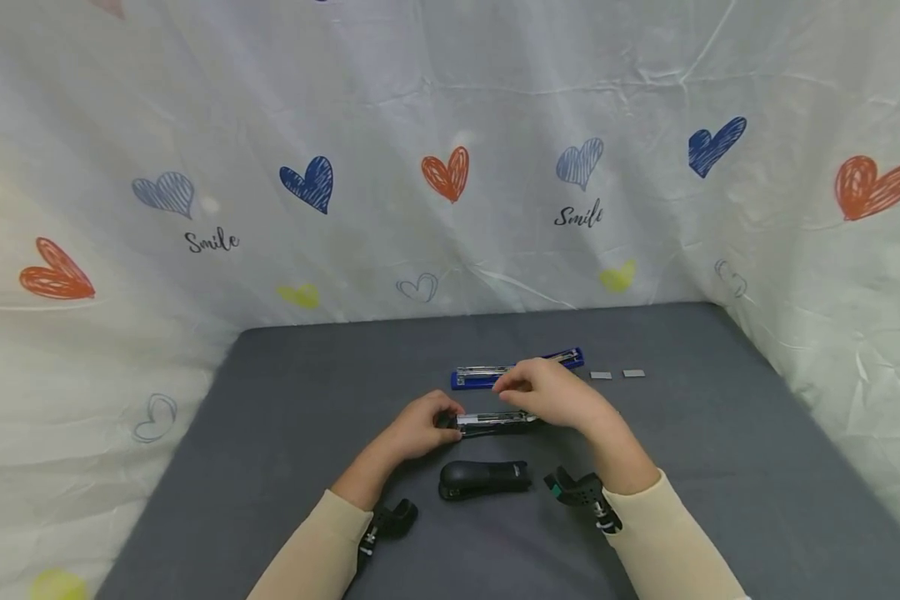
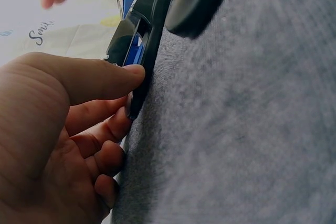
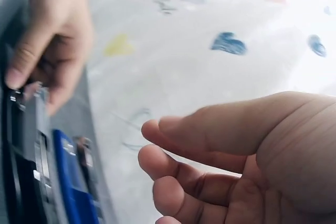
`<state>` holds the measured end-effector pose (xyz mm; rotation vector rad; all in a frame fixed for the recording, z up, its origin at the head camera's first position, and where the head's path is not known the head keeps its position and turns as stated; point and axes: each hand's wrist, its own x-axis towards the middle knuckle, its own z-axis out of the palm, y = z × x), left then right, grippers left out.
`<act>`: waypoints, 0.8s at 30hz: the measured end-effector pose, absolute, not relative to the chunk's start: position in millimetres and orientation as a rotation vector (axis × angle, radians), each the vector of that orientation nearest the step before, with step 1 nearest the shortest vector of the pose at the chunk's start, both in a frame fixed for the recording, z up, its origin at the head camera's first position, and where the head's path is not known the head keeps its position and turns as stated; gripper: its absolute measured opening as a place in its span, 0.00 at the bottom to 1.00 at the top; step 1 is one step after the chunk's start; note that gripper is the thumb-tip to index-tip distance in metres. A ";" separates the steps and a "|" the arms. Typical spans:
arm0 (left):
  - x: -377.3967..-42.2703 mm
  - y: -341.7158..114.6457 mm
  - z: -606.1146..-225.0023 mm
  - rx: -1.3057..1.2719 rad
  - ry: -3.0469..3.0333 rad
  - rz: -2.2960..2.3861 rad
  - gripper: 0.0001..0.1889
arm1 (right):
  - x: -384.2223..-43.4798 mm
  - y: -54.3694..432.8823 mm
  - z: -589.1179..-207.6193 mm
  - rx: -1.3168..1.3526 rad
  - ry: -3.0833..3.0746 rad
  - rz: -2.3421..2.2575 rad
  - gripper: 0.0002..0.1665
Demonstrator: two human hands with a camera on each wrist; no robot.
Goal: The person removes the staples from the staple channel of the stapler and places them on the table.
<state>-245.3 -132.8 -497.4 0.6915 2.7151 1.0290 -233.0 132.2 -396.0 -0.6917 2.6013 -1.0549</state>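
Note:
A black stapler (image 1: 487,423) lies opened on the table, its silver staple channel (image 1: 480,419) showing. My left hand (image 1: 417,427) grips the stapler's left end, thumb on the near side and fingers on the far side. Above the right end of that stapler hovers my right hand (image 1: 558,396). In the right wrist view the right hand's fingers (image 3: 168,198) are loosely bent, thumb close to the index finger, and nothing shows between them. Just beyond lies a blue stapler (image 1: 468,382), also opened, partly hidden behind the right hand.
A second black stapler (image 1: 483,479), folded closed, lies nearer to me. Two small silver staple strips (image 1: 601,375) lie to the right of the blue stapler. The grey table (image 1: 307,375) ends at a white curtain (image 1: 375,250) printed with hearts.

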 end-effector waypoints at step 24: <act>-245.5 -133.4 -496.1 0.711 2.711 1.044 0.13 | -237.4 82.9 -438.2 -0.690 2.640 -0.831 0.13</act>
